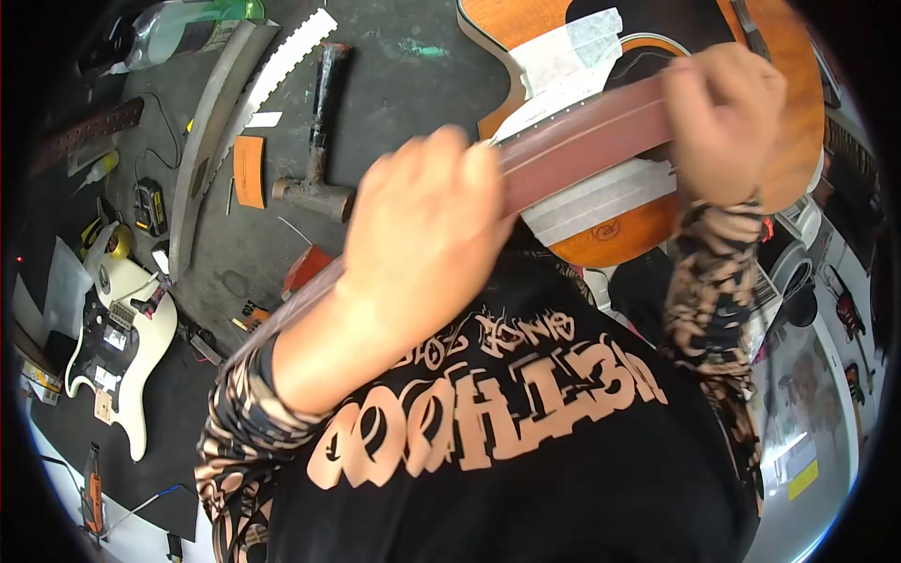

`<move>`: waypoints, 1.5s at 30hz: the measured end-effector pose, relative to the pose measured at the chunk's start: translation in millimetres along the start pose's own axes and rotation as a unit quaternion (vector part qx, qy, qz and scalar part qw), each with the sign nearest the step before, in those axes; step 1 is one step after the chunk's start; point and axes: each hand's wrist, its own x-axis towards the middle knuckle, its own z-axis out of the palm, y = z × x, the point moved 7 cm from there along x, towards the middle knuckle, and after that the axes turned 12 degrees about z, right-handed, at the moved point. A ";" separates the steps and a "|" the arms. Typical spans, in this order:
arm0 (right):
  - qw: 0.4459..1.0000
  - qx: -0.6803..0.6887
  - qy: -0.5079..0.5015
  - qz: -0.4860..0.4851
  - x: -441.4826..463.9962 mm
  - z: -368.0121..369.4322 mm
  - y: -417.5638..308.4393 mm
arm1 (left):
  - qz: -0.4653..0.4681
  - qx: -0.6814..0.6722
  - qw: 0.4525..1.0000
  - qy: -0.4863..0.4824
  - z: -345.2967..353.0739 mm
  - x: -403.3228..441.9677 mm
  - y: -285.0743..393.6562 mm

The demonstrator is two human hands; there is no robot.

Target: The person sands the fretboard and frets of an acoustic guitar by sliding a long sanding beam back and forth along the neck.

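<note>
A long, flat reddish-brown bar [591,141] runs slantwise in front of me, above an orange-brown acoustic guitar [601,246]. My left hand [422,220] is closed around the bar, knuckles up and slightly smeared by motion. My right hand [723,122] is closed at the bar's upper right end, over the guitar body. Pale masking tape [601,202] covers parts of the guitar top beside the bar. Beneath my left forearm a long strip continues toward the lower left; whether it is the bar or the guitar neck I cannot tell.
On the dark bench to the left lie a hammer [319,141], a curved grey metal bar [202,159], a white notched strip [291,66] and an orange-brown block [249,172]. A white electric guitar body [141,366] lies farther left. A bottle [178,38] is at the top left.
</note>
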 end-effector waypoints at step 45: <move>0.991 0.038 0.124 0.034 2.2 -11.4 19.1 | 0.000 0.063 0.998 -0.027 3.0 31.6 4.4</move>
